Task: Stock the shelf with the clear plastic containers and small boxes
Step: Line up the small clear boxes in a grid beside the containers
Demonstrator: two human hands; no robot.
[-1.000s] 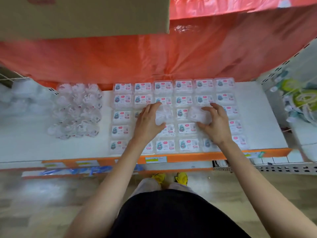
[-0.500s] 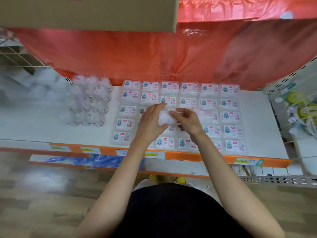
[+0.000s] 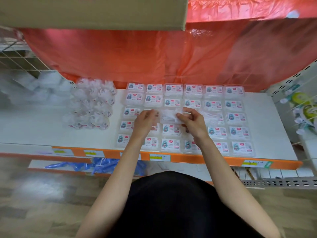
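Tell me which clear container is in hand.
The blank-faced container in the middle row, pinched by the right hand; the rest lie flat on the shelf.

We found small boxes (image 3: 235, 117) in rows on the shelf (image 3: 271, 127), bagged containers (image 3: 92, 107) left of them, a sheet (image 3: 154, 57) hanging behind, a cardboard box (image 3: 92, 12) above, a wire rack (image 3: 303, 107) to the right.

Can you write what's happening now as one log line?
left hand, right hand: hold clear container | where: over labelled boxes on shelf | state: not released
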